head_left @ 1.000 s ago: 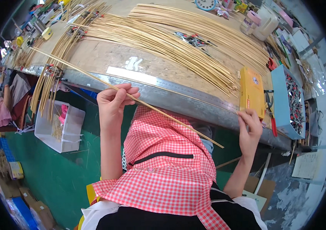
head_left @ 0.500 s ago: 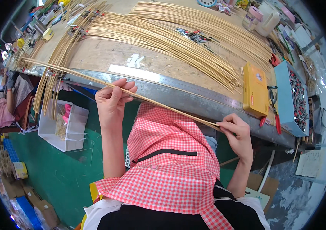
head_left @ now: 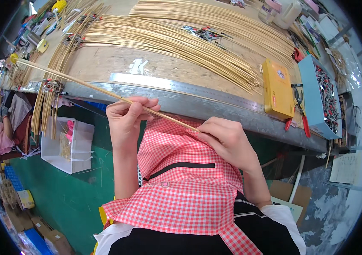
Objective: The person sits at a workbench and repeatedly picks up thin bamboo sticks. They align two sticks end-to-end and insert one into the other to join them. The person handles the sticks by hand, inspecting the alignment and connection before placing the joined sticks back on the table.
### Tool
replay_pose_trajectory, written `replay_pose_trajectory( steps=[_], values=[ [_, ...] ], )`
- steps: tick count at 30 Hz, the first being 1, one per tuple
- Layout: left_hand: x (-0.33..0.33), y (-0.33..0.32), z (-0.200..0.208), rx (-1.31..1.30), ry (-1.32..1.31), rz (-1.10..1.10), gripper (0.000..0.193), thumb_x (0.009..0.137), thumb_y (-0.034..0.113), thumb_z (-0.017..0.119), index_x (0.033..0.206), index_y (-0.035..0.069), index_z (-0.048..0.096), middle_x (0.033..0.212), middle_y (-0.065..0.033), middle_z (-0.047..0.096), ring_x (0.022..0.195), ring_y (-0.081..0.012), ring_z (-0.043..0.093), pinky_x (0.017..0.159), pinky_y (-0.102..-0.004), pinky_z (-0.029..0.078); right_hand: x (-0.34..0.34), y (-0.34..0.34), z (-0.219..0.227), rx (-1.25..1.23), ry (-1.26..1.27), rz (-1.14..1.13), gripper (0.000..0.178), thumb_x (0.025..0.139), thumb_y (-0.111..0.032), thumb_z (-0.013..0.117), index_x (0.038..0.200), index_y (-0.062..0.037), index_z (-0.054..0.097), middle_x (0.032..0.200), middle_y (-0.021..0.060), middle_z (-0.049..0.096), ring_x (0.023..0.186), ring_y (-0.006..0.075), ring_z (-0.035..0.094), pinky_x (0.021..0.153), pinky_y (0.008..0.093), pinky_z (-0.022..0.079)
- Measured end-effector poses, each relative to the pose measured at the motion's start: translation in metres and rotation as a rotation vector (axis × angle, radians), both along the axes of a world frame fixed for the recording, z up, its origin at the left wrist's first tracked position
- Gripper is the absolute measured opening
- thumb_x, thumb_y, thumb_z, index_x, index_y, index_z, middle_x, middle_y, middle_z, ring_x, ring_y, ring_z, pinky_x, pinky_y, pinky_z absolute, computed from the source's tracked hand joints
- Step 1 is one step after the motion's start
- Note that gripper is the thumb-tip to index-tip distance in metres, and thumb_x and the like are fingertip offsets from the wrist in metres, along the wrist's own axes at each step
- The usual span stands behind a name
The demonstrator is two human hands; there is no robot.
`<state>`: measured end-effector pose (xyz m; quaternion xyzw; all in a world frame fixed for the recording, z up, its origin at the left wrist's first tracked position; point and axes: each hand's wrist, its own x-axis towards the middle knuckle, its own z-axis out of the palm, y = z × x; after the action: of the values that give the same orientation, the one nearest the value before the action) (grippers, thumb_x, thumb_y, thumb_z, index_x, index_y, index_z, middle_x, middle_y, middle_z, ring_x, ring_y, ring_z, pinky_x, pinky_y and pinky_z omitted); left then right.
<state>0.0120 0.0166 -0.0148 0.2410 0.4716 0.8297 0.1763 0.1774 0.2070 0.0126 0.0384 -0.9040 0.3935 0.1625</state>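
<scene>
A long, thin bamboo strip (head_left: pixel 91 89) slants across in front of me, its far end reaching past the table edge at the left. My left hand (head_left: pixel 128 121) is closed around it near the middle of the view, thumb against fingers. Close to the strip's near end, my right hand (head_left: pixel 228 138) pinches it between thumb and fingertips. Both hands are above my red checked apron (head_left: pixel 185 204), just short of the table's metal front edge. Whether the held piece is one strip or two laid together is hard to see.
Bundles of bamboo strips (head_left: pixel 168 41) cover the table, with small clamps (head_left: pixel 206 32) among them. A steel ruler (head_left: pixel 168 83) lies along the front edge. At right are a yellow box (head_left: pixel 277 89), red-handled pliers (head_left: pixel 300 106) and a blue bin (head_left: pixel 310 80). A white bin (head_left: pixel 67 146) stands below left.
My right hand has moved left, closer to my left hand, still pinching the strip. The strip has slid leftward through my left hand, and the view has shifted slightly.
</scene>
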Motion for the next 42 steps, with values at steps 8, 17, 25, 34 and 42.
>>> replay_pose_trajectory(
  steps=[8, 17, 25, 34, 42],
  values=[
    [0.008, 0.008, 0.01, 0.064, 0.027, 0.021, 0.019, 0.087, 0.002, 0.059, 0.1, -0.01, 0.063, 0.095, -0.0229, 0.067, 0.086, -0.0292, 0.069, 0.068, -0.0308, 0.059, -0.011, 0.006, 0.019, -0.123, 0.026, 0.109, 0.009, 0.077, -0.004, 0.066, 0.082, 0.0031, 0.066, 0.074, 0.0127, 0.064, 0.065, 0.0258, 0.062, 0.06, 0.0325, 0.049],
    [0.035, 0.059, 0.068, -0.166, 0.542, -0.134, 0.024, 0.075, -0.005, 0.069, 0.099, -0.004, 0.068, 0.086, -0.0117, 0.07, 0.077, -0.0151, 0.069, 0.068, -0.0243, 0.056, -0.052, 0.0, 0.095, -0.519, 0.501, 0.021, 0.006, 0.08, 0.002, 0.066, 0.086, 0.0038, 0.068, 0.074, 0.0096, 0.066, 0.056, 0.0064, 0.053, 0.05, 0.0182, 0.04],
    [0.021, 0.071, 0.064, -0.278, 0.662, -0.05, 0.016, 0.077, 0.0, 0.071, 0.093, 0.002, 0.071, 0.078, -0.0083, 0.07, 0.067, -0.0099, 0.065, 0.061, -0.0226, 0.053, -0.055, 0.009, 0.078, -0.507, 0.533, -0.023, 0.009, 0.08, 0.003, 0.067, 0.089, 0.0054, 0.067, 0.078, 0.0087, 0.067, 0.065, 0.0084, 0.059, 0.055, 0.0197, 0.047],
    [0.027, 0.072, 0.037, -0.35, 0.73, 0.02, 0.01, 0.074, 0.0, 0.073, 0.084, -0.002, 0.069, 0.073, -0.0096, 0.07, 0.066, -0.0117, 0.067, 0.058, -0.0229, 0.051, -0.043, 0.014, 0.051, -0.338, 0.453, -0.087, 0.009, 0.078, 0.001, 0.069, 0.086, 0.0048, 0.067, 0.077, 0.0109, 0.066, 0.065, 0.0144, 0.063, 0.057, 0.0229, 0.05],
    [0.022, 0.069, 0.035, -0.368, 0.83, 0.044, 0.013, 0.077, -0.002, 0.07, 0.089, -0.001, 0.069, 0.071, -0.0081, 0.068, 0.063, -0.0113, 0.065, 0.057, -0.0229, 0.05, -0.051, 0.01, 0.054, -0.319, 0.512, -0.144, 0.008, 0.079, -0.001, 0.069, 0.084, 0.0051, 0.066, 0.074, 0.0097, 0.065, 0.061, 0.0127, 0.061, 0.054, 0.0227, 0.049]
  ],
)
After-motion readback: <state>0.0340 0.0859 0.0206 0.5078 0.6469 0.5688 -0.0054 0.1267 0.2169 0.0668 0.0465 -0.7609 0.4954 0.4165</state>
